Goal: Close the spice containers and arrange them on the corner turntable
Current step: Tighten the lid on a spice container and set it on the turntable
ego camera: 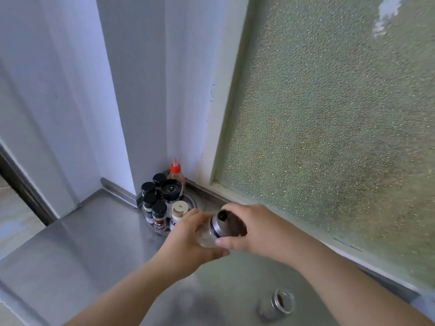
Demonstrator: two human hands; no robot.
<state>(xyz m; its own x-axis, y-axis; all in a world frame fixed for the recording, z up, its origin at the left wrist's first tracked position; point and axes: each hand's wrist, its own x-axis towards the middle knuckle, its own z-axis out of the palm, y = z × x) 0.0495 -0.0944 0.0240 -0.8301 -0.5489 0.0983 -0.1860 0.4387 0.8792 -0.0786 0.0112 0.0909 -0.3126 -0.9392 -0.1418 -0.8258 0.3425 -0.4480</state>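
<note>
A clear glass spice jar (208, 236) with a silver collar and dark brown cap (231, 224) hangs tilted above the steel counter. My left hand (186, 241) grips its glass body from below. My right hand (244, 229) curls round the cap end. Behind them in the corner stands the turntable (193, 203), holding several black-capped spice jars (159, 214), a white-capped jar (179, 211), a grinder with a black top (171, 190) and a red-capped squeeze bottle (175, 172). A small open jar (279, 303) with brown spice inside stands on the counter near me, without a lid.
The steel counter (98, 245) runs left and toward me, ending at an edge on the left. A white wall column (146, 102) meets the corner behind the turntable. A frosted window (329, 125) with a sill lines the right side.
</note>
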